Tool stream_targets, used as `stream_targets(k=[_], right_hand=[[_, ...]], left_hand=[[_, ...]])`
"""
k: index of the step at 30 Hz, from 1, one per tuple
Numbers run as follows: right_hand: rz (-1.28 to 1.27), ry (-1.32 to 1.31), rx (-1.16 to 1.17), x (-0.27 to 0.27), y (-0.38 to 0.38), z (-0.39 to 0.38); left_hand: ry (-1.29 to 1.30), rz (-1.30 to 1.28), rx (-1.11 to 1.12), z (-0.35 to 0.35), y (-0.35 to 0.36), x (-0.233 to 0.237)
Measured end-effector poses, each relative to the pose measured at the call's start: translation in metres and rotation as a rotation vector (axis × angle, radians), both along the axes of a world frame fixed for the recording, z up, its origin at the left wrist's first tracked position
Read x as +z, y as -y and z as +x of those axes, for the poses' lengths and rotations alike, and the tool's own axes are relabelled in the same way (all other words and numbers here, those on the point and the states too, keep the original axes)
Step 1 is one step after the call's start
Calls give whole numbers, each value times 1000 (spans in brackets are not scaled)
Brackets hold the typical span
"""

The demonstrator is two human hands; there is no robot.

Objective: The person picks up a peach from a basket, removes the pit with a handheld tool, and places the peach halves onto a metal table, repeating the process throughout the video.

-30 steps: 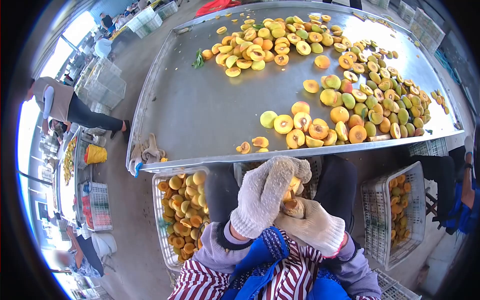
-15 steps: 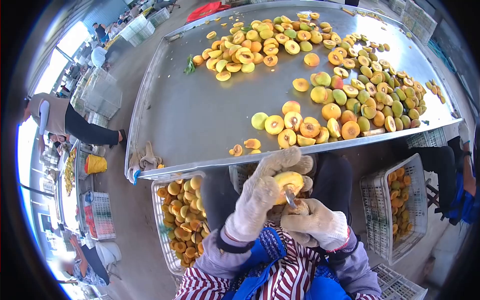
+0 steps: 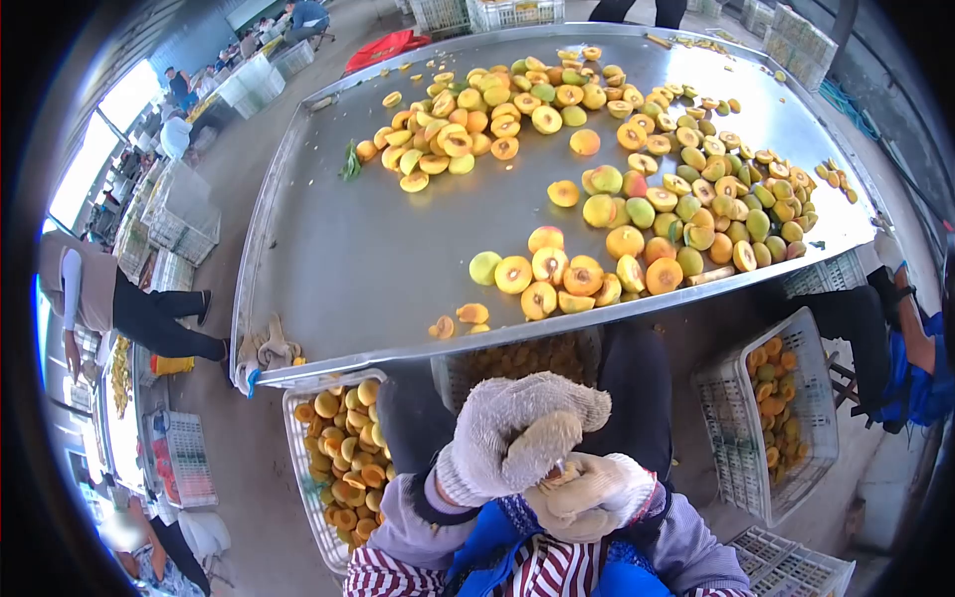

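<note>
- Grip: left hand (image 3: pixel 519 433), gloved, curls palm-down; right hand (image 3: pixel 589 495), gloved too, bunches just below it, touching or nearly so.
- Small thing (image 3: pixel 559 472) shows between gloves; too little visible to name. Can't tell what either hand grasps, or whether fruit is inside.
- Hands meet over the lap, close to the body, probably for steadiness and a near look.
- Cut fruit (image 3: pixel 538 299) lies near the front of the metal table (image 3: pixel 328 259), probably for easy reach; bigger piles sit farther back and right.
- Left crate (image 3: pixel 294 438), holding fruit halves, stands beside the leg, likely for a short drop. Right crate (image 3: pixel 731 438) stands farther off, tilted in view.
- Spare gloves (image 3: pixel 269 348) lie at the table's near left corner, seemingly out of the way.
- Edges: raised table rim sits just beyond the hands, apart from them; legs flank both sides. Sideways room toward left crate looks good; forward means lifting over the rim.
</note>
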State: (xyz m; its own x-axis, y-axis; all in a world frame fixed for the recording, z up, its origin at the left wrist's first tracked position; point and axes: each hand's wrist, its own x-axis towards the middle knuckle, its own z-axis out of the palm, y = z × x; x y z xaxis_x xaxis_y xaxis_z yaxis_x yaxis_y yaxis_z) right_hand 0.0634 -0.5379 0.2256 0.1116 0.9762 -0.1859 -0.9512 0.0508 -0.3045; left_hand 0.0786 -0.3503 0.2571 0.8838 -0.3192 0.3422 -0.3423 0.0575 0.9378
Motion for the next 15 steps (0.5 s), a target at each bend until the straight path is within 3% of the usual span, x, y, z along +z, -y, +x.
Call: stream_targets(k=[3,5,7,8,9,11,13,15], right_hand=[[52,-34,-46,-20,1,-6],[14,-77,-97,-16,3,-8],[-137,-61,-170,-8,1,-6],[130,-65,14,-29,1,1],[131,-60,20,-30,4,5],[-39,198,136,-32,10,9],[-181,291,69,-19,21,12],[-443,300,-59,-10,24,17]], left_hand=[[108,-165,67,0,9,-18],[39,-141,118,-3,16,-13],[-664,-720,-14,-6,26,-10],[-844,-792,98,-1,27,-15],[-745,-629,197,1,22,-14],[-624,-318,371,1,1,-16],[-536,-216,612,-5,-31,-32],[-293,262,918,-19,-99,-76]])
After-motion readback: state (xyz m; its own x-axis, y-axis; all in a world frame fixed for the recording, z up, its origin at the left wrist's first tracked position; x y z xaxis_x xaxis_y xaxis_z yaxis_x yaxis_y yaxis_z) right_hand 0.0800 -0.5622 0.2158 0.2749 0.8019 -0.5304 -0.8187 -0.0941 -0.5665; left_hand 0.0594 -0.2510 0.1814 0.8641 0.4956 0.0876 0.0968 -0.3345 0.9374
